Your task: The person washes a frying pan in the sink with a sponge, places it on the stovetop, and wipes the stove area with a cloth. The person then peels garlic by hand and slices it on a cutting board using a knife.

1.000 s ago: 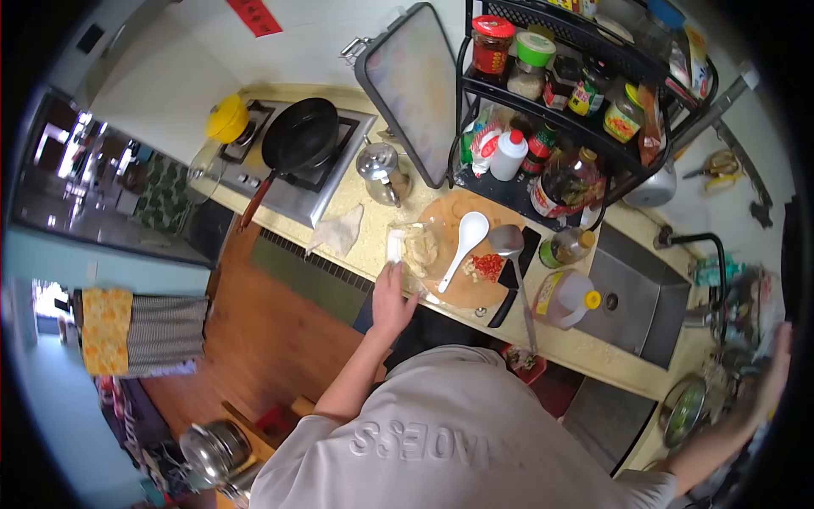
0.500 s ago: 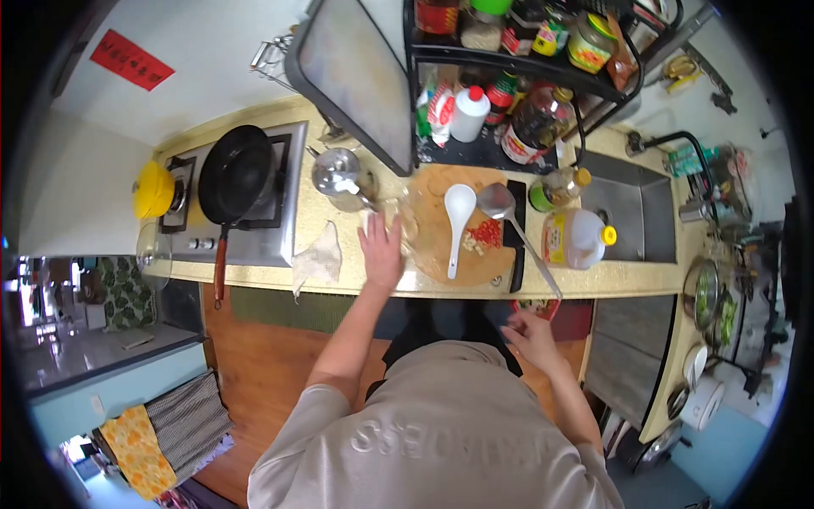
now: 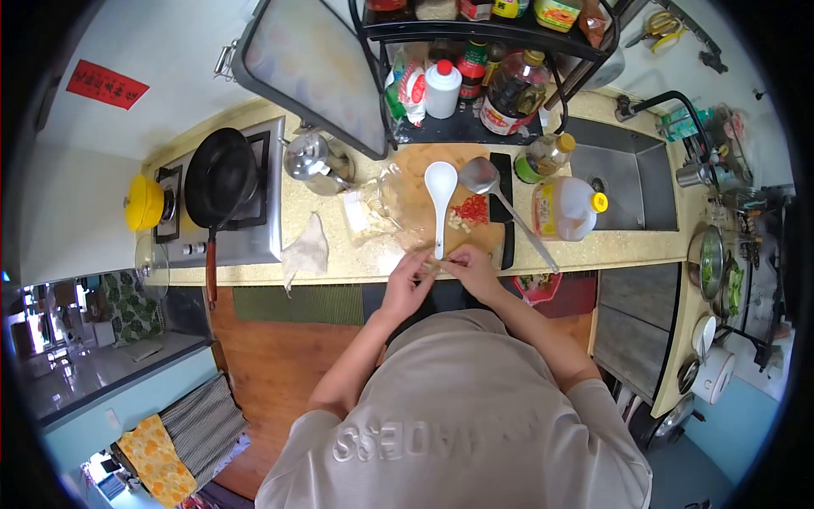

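Note:
My left hand (image 3: 409, 283) and my right hand (image 3: 471, 271) meet at the near edge of the round wooden cutting board (image 3: 413, 159). The fingers of both are pinched together around something small and pale that I cannot make out. Just beyond my fingertips is the handle end of a white spoon (image 3: 440, 183), lying on the board. Beside the spoon sit chopped red pepper (image 3: 471, 209) and small pale chopped bits (image 3: 459, 222). A metal ladle (image 3: 480, 175) rests at the right over a dark flat object (image 3: 501, 188). To the left lies a clear plastic bag (image 3: 370, 214) with pale contents.
A cloth (image 3: 306, 249) and a metal kettle (image 3: 312, 159) stand left of the board. Further left, a black wok (image 3: 220, 176) sits on the stove. A large jug (image 3: 570, 210) and a bottle (image 3: 545, 159) are right, before the sink (image 3: 634, 182). A red bin (image 3: 540, 290) is below.
My left hand has left the area by the plastic bag and moved right. My right hand has come up from near the red bin. Both now pinch together at the board; the view has shifted.

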Action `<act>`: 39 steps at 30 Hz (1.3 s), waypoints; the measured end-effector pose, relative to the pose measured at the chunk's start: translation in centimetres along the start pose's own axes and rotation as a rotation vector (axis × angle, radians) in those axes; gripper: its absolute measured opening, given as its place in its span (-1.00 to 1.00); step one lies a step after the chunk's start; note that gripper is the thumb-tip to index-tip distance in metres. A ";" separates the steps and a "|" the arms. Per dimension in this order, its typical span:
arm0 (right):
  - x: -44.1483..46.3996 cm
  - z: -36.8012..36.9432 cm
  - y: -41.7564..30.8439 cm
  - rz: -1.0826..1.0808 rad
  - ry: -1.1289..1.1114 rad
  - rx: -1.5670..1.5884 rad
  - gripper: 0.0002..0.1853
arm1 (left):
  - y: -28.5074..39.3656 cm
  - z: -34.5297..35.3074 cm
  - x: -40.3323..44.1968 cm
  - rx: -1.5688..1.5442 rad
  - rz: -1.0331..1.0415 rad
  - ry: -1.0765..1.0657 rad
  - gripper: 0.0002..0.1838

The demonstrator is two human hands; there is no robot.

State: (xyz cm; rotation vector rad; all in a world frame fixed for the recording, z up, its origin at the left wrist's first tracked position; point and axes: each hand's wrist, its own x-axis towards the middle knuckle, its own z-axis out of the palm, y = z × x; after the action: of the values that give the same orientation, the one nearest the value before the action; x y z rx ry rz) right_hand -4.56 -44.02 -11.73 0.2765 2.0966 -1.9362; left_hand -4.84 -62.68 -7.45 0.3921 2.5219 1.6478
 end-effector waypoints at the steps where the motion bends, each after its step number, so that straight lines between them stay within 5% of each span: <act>1: 0.0 0.3 0.0 -0.001 0.008 0.000 -0.83 | 0.9 0.6 0.0 -0.151 -0.109 -0.042 -0.60; 3: -0.1 0.5 -0.1 0.190 -0.096 0.371 -0.83 | 0.4 1.6 0.2 -0.170 -0.091 -0.069 -0.61; 11: 1.6 -0.9 -1.1 0.326 -0.348 0.116 -0.78 | -1.6 2.1 -0.7 -0.090 -0.177 0.023 -0.72; 13: 1.7 -0.2 -1.7 -0.139 0.042 -0.553 -0.71 | -2.0 1.9 -1.5 -0.063 -0.262 0.127 -0.77; 20: 4.9 3.7 -0.9 0.122 0.116 -0.584 -0.61 | -2.9 1.1 -5.2 -0.088 -0.293 0.176 -0.84; 29: 8.4 5.6 -1.9 0.057 0.080 -0.562 -0.73 | -3.1 1.5 -7.1 -0.081 -0.318 0.129 -0.81; 32: 6.6 2.2 -2.1 0.015 0.112 -0.602 -0.83 | -3.1 1.7 -6.2 -0.113 -0.311 0.091 -0.81; 36: 1.0 -6.4 1.3 -0.370 0.435 -0.728 -0.86 | -3.1 2.1 -4.7 -0.062 -0.267 0.068 -0.81; 39: -3.4 -11.7 3.1 -0.247 0.564 -0.892 -0.84 | -2.9 2.6 -3.2 -0.086 -0.224 0.041 -0.84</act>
State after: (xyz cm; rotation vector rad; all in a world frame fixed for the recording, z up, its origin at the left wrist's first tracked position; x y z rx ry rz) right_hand -1.14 -31.92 -12.72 0.4014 3.2347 -0.8690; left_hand -1.60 -62.39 -11.37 0.0655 2.4088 1.6847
